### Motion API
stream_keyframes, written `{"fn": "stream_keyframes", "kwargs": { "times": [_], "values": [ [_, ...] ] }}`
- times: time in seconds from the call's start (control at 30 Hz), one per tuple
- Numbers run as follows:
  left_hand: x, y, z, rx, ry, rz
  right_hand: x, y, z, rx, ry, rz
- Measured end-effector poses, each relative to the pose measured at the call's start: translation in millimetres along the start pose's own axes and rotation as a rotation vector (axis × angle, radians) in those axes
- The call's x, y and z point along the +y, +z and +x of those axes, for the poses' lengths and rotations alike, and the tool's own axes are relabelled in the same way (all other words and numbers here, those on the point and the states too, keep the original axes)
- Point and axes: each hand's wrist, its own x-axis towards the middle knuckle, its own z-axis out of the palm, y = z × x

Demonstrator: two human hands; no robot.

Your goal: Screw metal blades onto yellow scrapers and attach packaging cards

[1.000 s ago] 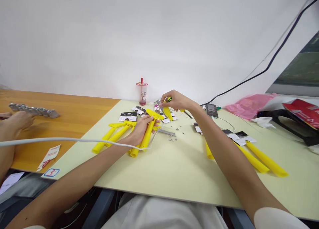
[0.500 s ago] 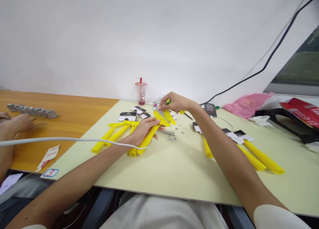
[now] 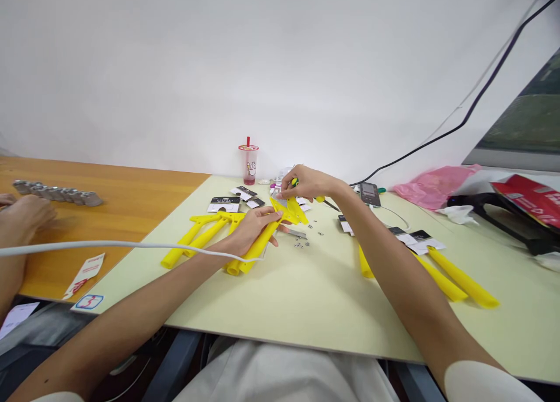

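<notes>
My left hand (image 3: 254,230) is closed around the tube handle of a yellow plastic scraper (image 3: 263,243), its flat triangular head pointing away from me. Above that head is my right hand (image 3: 308,183), fingers pinched together at the far edge of the yellow pieces. A screwdriver (image 3: 295,182) with a yellow and green handle is tucked in the right hand; its dark shaft sticks out to the right. Another flat yellow piece (image 3: 298,209) lies against the head. A metal strip (image 3: 296,233) shows beyond my left fingers, near several small nuts or screws (image 3: 301,245). What the right fingertips pinch is partly hidden.
More yellow scrapers (image 3: 205,236) lie left, others (image 3: 464,276) right, with black-and-white cards (image 3: 224,204). A drink cup (image 3: 248,165) stands at the wall. A white cable (image 3: 131,245) crosses the left forearm. Another person's hand (image 3: 32,212) is beside metal parts (image 3: 59,193).
My right hand has dipped slightly, and the yellow head pieces have shifted a little to the right. The left hand keeps its grip on the scraper.
</notes>
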Motion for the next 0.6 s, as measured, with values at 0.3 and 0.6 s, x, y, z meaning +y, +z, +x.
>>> {"fn": "stream_keyframes", "kwargs": {
  "times": [0.3, 0.6],
  "values": [
    [0.7, 3.7, 0.2, 0.065, 0.007, -0.017, -5.0, 3.3, -0.6, -0.017, -0.010, -0.002],
    [-2.6, 0.3, 0.1, 0.116, -0.003, -0.096, -12.8, 5.8, -0.8, -0.054, -0.027, -0.040]
  ]
}}
